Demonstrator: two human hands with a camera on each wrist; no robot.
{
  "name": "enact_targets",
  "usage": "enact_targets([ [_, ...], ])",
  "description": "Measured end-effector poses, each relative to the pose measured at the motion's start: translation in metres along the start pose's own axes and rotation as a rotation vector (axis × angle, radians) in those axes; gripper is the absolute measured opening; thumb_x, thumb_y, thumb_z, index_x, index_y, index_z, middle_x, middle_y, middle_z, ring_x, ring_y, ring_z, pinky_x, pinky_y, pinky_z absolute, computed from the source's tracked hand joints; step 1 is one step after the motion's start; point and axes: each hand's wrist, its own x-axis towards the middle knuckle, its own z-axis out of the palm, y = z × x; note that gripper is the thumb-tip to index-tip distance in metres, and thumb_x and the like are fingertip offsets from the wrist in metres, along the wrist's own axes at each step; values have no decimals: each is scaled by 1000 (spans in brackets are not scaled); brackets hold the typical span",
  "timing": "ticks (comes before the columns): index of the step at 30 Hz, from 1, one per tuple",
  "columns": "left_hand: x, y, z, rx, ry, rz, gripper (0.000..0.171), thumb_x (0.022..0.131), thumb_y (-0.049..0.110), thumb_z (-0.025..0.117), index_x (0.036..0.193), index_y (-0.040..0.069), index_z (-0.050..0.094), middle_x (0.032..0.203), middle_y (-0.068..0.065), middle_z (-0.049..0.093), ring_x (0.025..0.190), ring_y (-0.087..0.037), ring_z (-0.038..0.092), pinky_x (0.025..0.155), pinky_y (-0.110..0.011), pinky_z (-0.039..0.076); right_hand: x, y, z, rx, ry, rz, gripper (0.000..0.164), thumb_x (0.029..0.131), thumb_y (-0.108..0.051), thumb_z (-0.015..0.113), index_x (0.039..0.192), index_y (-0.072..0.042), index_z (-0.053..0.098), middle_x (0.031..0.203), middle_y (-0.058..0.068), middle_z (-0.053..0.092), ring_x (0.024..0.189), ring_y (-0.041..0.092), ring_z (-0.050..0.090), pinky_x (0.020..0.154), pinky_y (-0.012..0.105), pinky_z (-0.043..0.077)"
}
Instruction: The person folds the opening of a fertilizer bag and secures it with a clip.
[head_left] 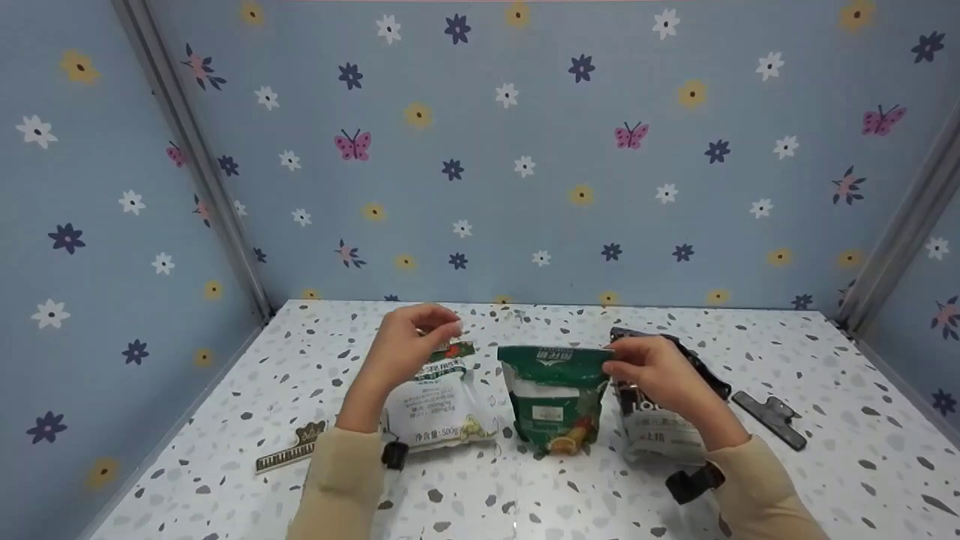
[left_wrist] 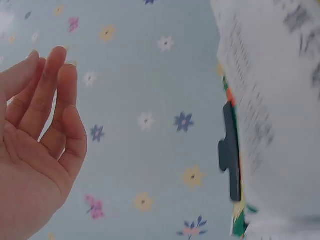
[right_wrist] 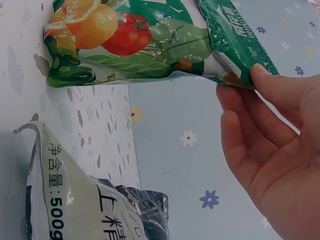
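In the head view a green bag [head_left: 555, 412] with fruit printed on it stands upright in the middle. My right hand [head_left: 660, 375] pinches its top right corner between thumb and fingers; the right wrist view shows the grip at the folded green top [right_wrist: 235, 40]. My left hand [head_left: 409, 345] is raised over the top of a white bag [head_left: 442, 412], left of the green one. Its fingers [left_wrist: 66, 90] are loosely bent in the left wrist view, holding nothing and apart from the white bag [left_wrist: 280, 110]. A dark clip [left_wrist: 230, 152] shows at that bag's edge.
A black and pale bag [head_left: 660, 439] stands at the right, partly behind my right hand. A black clip [head_left: 771, 420] lies to the right of it. A gold clip [head_left: 289, 450] lies at the left by my sleeve. Patterned walls [head_left: 480, 217] enclose the speckled table [head_left: 465, 502].
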Motion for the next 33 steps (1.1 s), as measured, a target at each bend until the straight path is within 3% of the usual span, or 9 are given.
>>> enact_targets([
  [4,-8,-2,-19,44,34,-45,15,96,26,69,107,16,75,97,6,72,90,-15,64,77,-39,52,-1,-1,1,-7,13,6,20,96,-12,68,113,-4,71,99,5,71,92,26,67,80,50,55],
  [7,-15,-10,-31,79,2,-79,16,97,26,69,107,15,74,97,5,72,91,-16,64,78,-40,51,-1,-2,1,3,20,6,17,95,-11,68,111,-5,72,97,5,71,90,26,67,79,51,54],
  [14,-30,-38,-66,267,-59,-143,16,97,25,68,106,13,74,95,1,70,90,-18,65,80,-44,51,0,-1,1,-14,17,-12,14,95,-9,68,108,-6,73,94,3,70,84,19,66,76,51,54],
  [21,-52,-68,-100,449,-136,-235,14,96,22,69,104,11,73,96,-2,68,85,-20,63,72,-43,52,2,-1,0,-20,13,-26,13,95,-10,68,107,-8,73,93,3,70,81,20,65,73,48,55],
  [26,-65,-81,-114,515,-220,-306,20,93,21,72,105,7,71,99,-6,67,85,-22,62,71,-46,52,2,-1,1,-27,12,-26,14,95,-11,69,108,-8,74,94,2,70,80,19,64,69,38,54],
  [33,-74,-95,-117,605,-321,-341,28,87,21,77,106,2,70,94,-4,66,81,-20,60,73,-48,51,-1,-2,2,-19,15,-8,21,96,-12,68,116,-5,72,101,5,71,88,19,66,76,48,54],
])
